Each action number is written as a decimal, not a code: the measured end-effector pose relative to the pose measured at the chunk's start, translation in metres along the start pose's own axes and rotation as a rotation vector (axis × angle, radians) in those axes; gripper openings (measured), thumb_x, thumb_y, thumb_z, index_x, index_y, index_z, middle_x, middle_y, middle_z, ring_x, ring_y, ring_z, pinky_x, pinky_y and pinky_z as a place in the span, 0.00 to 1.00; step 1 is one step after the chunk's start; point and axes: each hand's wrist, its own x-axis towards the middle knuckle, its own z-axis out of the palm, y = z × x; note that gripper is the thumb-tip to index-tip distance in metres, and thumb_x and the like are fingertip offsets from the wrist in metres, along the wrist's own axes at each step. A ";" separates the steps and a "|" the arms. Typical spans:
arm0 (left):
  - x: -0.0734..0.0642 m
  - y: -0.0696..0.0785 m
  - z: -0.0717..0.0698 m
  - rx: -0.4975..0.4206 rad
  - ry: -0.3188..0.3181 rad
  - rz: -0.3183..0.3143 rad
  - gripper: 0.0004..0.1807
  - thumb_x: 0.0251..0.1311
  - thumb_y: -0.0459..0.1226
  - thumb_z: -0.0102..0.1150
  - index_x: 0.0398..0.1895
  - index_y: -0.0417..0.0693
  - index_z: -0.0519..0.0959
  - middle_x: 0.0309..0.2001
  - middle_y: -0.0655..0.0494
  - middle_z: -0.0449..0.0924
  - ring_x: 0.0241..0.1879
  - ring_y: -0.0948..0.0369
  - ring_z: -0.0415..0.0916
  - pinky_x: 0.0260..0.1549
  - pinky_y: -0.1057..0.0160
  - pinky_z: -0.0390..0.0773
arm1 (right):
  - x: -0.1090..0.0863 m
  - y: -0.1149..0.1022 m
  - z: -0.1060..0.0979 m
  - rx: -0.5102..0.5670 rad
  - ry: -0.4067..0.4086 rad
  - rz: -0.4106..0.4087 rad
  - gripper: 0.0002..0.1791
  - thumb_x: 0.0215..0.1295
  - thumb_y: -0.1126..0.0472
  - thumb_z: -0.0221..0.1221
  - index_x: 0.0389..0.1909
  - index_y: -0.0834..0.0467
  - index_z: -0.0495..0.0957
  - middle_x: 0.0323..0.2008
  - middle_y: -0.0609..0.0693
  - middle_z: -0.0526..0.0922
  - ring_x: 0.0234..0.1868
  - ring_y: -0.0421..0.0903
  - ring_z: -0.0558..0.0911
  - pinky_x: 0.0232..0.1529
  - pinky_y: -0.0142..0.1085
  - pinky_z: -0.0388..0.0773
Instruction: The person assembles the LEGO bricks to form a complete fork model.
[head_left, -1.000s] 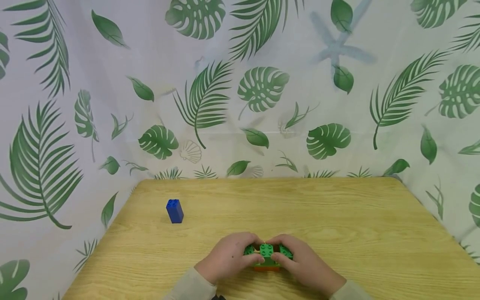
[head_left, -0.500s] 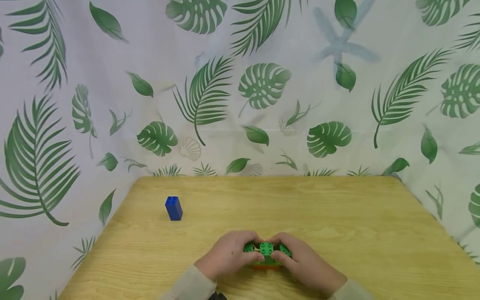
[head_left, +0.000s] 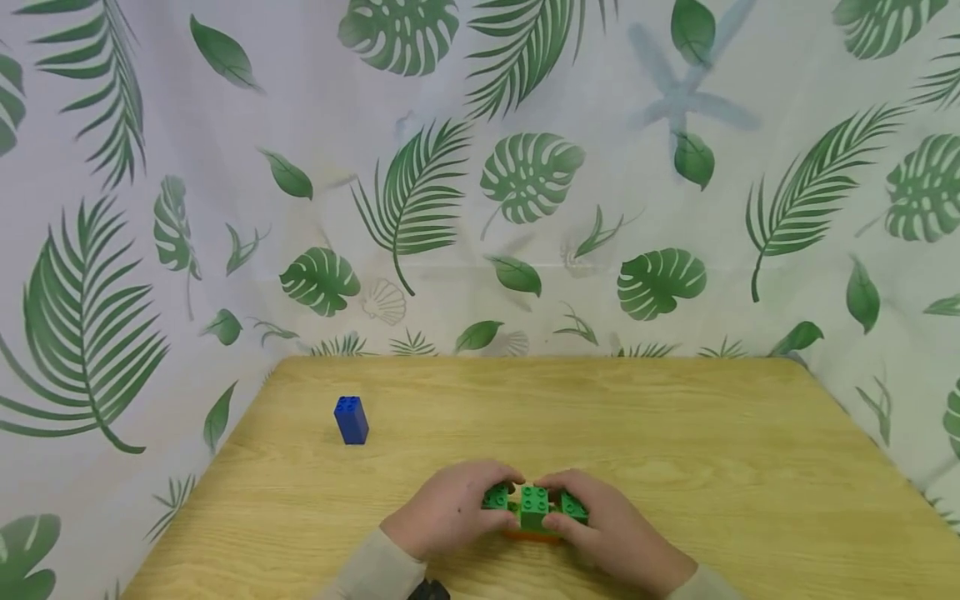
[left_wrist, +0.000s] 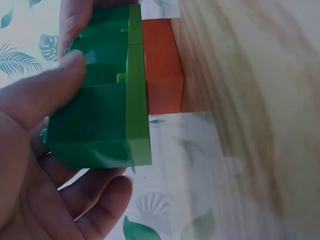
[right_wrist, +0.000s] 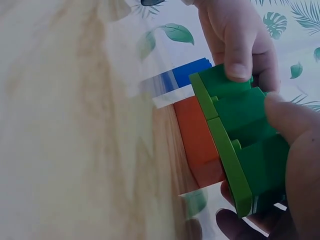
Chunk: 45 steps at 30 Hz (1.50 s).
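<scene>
Both hands are on a toy building-brick assembly at the table's near side. At its bottom is an orange brick [left_wrist: 164, 65], under light green plates [left_wrist: 137, 100]. Three dark green bricks stand on the plates, with the middle brick [head_left: 534, 507] between the hands. My left hand [head_left: 453, 510] grips the left green brick [head_left: 496, 497], its thumb across the near face. On the other side my right hand [head_left: 622, 525] holds the right green brick [head_left: 573, 507]; its thumb reaches the middle one. Far fingers are partly hidden in the head view.
A tall blue brick [head_left: 352, 421] with studs on top stands upright at the left of the wooden table [head_left: 675, 425]. A white leaf-patterned cloth [head_left: 442, 275] hangs behind the table and along its sides.
My left hand has shifted slightly left, and its thumb has drawn back from the middle green brick. My right hand stays in almost the same place. The blue brick has not moved.
</scene>
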 end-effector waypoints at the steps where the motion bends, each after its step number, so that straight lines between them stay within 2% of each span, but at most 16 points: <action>1: 0.000 0.000 -0.001 0.007 -0.002 -0.005 0.23 0.61 0.53 0.69 0.57 0.60 0.81 0.50 0.72 0.80 0.46 0.73 0.75 0.48 0.64 0.78 | 0.000 0.000 0.000 -0.005 0.003 -0.004 0.22 0.71 0.38 0.58 0.61 0.39 0.75 0.53 0.33 0.78 0.48 0.37 0.78 0.50 0.39 0.77; 6: 0.002 0.001 -0.001 0.058 -0.007 -0.006 0.21 0.58 0.51 0.72 0.52 0.57 0.83 0.46 0.70 0.82 0.41 0.74 0.75 0.44 0.65 0.78 | 0.002 0.002 -0.001 -0.016 -0.025 0.011 0.24 0.70 0.37 0.57 0.63 0.40 0.74 0.53 0.31 0.78 0.51 0.37 0.78 0.54 0.44 0.76; 12: 0.002 0.004 0.000 0.131 0.010 0.034 0.20 0.56 0.50 0.74 0.49 0.54 0.83 0.42 0.69 0.83 0.37 0.75 0.75 0.39 0.66 0.78 | 0.002 0.003 -0.002 -0.045 -0.047 0.038 0.24 0.69 0.37 0.59 0.62 0.39 0.73 0.53 0.32 0.78 0.52 0.37 0.78 0.55 0.47 0.76; 22: 0.004 0.011 -0.001 0.164 -0.001 0.025 0.19 0.56 0.50 0.75 0.49 0.55 0.84 0.41 0.69 0.83 0.37 0.74 0.76 0.40 0.65 0.78 | 0.002 0.001 -0.003 -0.067 -0.049 0.050 0.25 0.68 0.40 0.62 0.62 0.41 0.73 0.57 0.35 0.76 0.55 0.38 0.77 0.55 0.46 0.76; 28: 0.004 0.009 0.001 0.126 0.007 -0.007 0.20 0.57 0.49 0.74 0.51 0.54 0.84 0.43 0.68 0.84 0.38 0.73 0.76 0.42 0.64 0.79 | 0.002 0.002 -0.003 -0.058 -0.042 0.059 0.25 0.68 0.40 0.62 0.62 0.41 0.74 0.57 0.36 0.76 0.56 0.40 0.77 0.56 0.48 0.75; 36: -0.003 0.001 0.004 0.082 -0.009 -0.017 0.25 0.61 0.52 0.70 0.59 0.58 0.80 0.51 0.70 0.80 0.45 0.72 0.75 0.49 0.61 0.78 | -0.001 0.005 0.002 -0.027 -0.003 0.057 0.24 0.66 0.39 0.63 0.61 0.39 0.75 0.56 0.35 0.77 0.55 0.40 0.78 0.56 0.49 0.75; 41: -0.013 -0.009 -0.007 0.029 -0.013 -0.066 0.30 0.61 0.54 0.69 0.66 0.61 0.75 0.56 0.69 0.78 0.52 0.68 0.75 0.54 0.55 0.76 | -0.002 0.005 0.003 -0.028 0.005 0.057 0.26 0.66 0.37 0.63 0.62 0.39 0.75 0.55 0.34 0.77 0.53 0.39 0.78 0.54 0.46 0.77; 45: -0.020 -0.020 -0.020 0.018 -0.003 -0.088 0.32 0.62 0.52 0.69 0.69 0.60 0.73 0.58 0.64 0.78 0.56 0.64 0.75 0.54 0.53 0.76 | -0.001 0.005 0.002 -0.055 0.013 0.049 0.26 0.66 0.38 0.63 0.63 0.40 0.75 0.55 0.34 0.77 0.55 0.40 0.78 0.54 0.48 0.77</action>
